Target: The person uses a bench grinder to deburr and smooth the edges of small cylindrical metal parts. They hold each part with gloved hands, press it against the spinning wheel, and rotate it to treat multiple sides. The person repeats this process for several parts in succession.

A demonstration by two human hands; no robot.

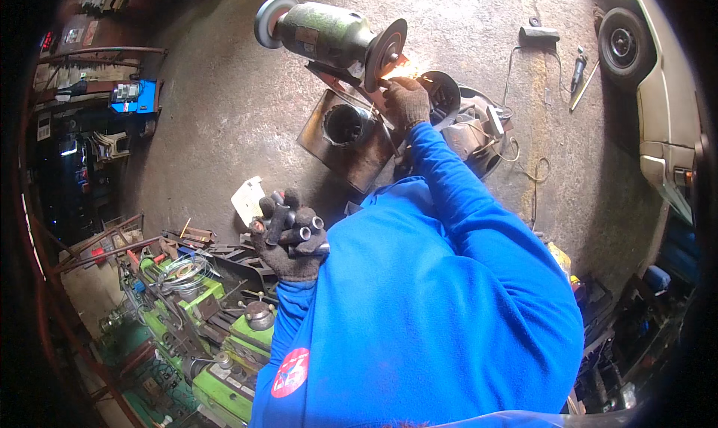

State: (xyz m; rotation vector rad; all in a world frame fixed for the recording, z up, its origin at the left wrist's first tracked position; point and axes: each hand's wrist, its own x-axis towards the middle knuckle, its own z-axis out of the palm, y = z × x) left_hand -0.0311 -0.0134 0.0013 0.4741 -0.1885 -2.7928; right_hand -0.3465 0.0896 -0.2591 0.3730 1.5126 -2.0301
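My right hand (407, 102), in a brown knit glove, reaches up to the brown disc (387, 52) of a green bench grinder (323, 33). Its fingers are closed on a small metal piece, mostly hidden by the glove, against the disc's lower edge. Bright orange sparks (407, 69) fly off beside the fingertips. My left hand (288, 252), gloved too, is held beside my body with its fingers wrapped round several short metal tubes (295, 235). Their round open ends point to the right. A grey wheel (272, 22) sits at the grinder's left end.
Under the grinder stands a rusty metal box (351, 147) with a round opening. A round metal container (441, 99) is just right of my right hand. Green machinery (224, 387) fills the lower left. A parked vehicle (666, 106) and a corded tool (540, 34) lie right.
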